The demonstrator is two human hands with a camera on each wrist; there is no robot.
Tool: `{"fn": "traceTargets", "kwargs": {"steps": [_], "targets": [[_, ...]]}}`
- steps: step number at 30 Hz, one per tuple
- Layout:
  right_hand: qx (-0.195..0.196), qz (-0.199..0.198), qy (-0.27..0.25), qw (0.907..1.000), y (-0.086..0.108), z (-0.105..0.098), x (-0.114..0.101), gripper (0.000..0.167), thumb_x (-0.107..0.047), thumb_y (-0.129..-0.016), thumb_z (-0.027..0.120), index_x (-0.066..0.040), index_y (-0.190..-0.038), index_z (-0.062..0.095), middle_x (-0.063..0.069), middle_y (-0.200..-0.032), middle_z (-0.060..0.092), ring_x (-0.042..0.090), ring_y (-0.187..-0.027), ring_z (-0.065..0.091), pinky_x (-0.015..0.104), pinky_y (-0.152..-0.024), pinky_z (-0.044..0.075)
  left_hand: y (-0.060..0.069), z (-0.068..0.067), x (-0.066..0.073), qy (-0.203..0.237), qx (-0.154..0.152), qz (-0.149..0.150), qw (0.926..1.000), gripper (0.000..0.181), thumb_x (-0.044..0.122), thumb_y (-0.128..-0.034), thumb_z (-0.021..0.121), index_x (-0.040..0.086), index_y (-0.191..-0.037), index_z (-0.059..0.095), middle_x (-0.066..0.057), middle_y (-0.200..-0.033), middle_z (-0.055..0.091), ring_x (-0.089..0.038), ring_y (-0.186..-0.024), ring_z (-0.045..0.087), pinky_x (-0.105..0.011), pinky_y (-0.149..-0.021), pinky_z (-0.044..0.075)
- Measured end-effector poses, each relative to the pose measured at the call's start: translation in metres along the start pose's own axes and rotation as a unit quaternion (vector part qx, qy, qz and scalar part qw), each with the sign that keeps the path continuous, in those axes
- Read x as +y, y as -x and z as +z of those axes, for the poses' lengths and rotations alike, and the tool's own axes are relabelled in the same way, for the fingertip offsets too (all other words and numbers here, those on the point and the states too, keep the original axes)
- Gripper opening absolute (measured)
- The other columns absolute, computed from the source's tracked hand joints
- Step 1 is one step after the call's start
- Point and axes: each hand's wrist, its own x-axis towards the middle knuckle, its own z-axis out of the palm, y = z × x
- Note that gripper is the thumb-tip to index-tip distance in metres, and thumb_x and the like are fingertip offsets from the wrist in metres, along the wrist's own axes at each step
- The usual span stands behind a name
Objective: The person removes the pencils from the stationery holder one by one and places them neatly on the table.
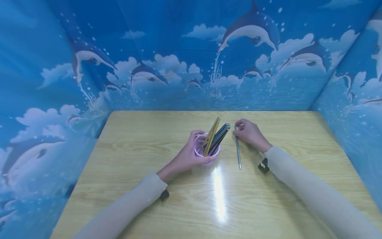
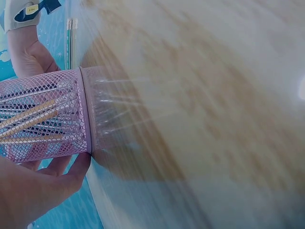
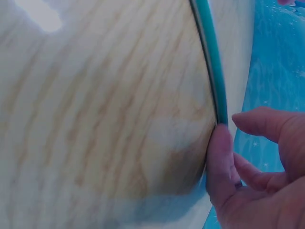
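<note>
Head view: the left hand's (image 1: 191,155) fingers clamp the pink mesh cup (image 2: 86,114); we cannot tell if the right hand's (image 1: 250,133) pinch the worktop's (image 1: 134,139) green pencil (image 1: 238,149), likely light, stiff, best held mid-shaft.

Mesh cup (image 2: 76,124), smooth pencil (image 3: 213,67), glossy wood-grain tabletop (image 1: 143,132), cloth sleeves (image 1: 310,186)

Wears long, plain, pale grey-beige sleeves (image 1: 310,182) and a small black camera (image 1: 164,195) at each wrist, yellow-marked on the right.
</note>
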Motion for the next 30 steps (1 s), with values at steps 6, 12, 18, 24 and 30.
{"fn": "traceTargets", "kwargs": {"steps": [6, 12, 18, 24, 30], "targets": [[0.010, 0.000, -0.012, 0.9999, 0.015, -0.003, 0.003, 0.056, -0.025, -0.108, 0.066, 0.007, -0.151, 0.049, 0.032, -0.142, 0.059, 0.047, -0.130, 0.058, 0.062, -0.112, 0.050, 0.001, 0.001, -0.002, -0.003, -0.001, -0.006, 1.0000, 0.102, 0.019, -0.0845, 0.096, 0.011, -0.160, 0.029, -0.007, -0.153, 0.055, -0.027, -0.135, 0.059, -0.039, -0.108, 0.057], [0.049, -0.017, -0.072, 0.9960, 0.031, -0.002, -0.002, 0.049, -0.024, -0.109, 0.063, 0.004, -0.148, 0.054, 0.026, -0.138, 0.060, 0.044, -0.130, 0.058, 0.059, -0.111, 0.051, 0.002, 0.000, -0.001, 0.000, -0.002, -0.008, 1.0000, 0.103, 0.020, -0.0841, 0.097, 0.012, -0.161, 0.028, -0.006, -0.154, 0.055, -0.028, -0.136, 0.059, -0.040, -0.108, 0.057], [0.061, -0.026, -0.151, 0.9863, 0.049, 0.000, -0.015, 0.043, -0.026, -0.110, 0.061, 0.001, -0.144, 0.060, 0.019, -0.133, 0.063, 0.034, -0.121, 0.062, 0.048, -0.106, 0.052, 0.002, 0.000, -0.002, -0.003, -0.001, -0.008, 1.0000, 0.103, 0.016, -0.0836, 0.096, 0.013, -0.162, 0.028, -0.006, -0.155, 0.055, -0.028, -0.137, 0.059, -0.042, -0.109, 0.056], [0.061, -0.043, -0.237, 0.9688, 0.067, 0.004, -0.027, 0.045, -0.027, -0.111, 0.063, 0.002, -0.145, 0.059, 0.018, -0.134, 0.065, 0.026, -0.118, 0.065, 0.049, -0.115, 0.050, 0.004, 0.000, 0.000, -0.006, 0.002, -0.013, 0.9999, 0.101, 0.015, -0.0841, 0.095, 0.020, -0.161, 0.030, -0.005, -0.154, 0.056, -0.027, -0.137, 0.059, -0.042, -0.112, 0.054], [0.065, -0.099, -0.321, 0.9397, 0.080, 0.012, -0.033, 0.044, -0.027, -0.111, 0.067, 0.003, -0.141, 0.059, 0.018, -0.132, 0.069, 0.021, -0.118, 0.069, 0.033, -0.114, 0.051, 0.002, 0.000, 0.000, -0.011, 0.004, -0.007, 0.9999, 0.103, 0.016, -0.0838, 0.096, 0.015, -0.162, 0.029, -0.005, -0.152, 0.057, -0.027, -0.134, 0.062, -0.041, -0.110, 0.055]]}}
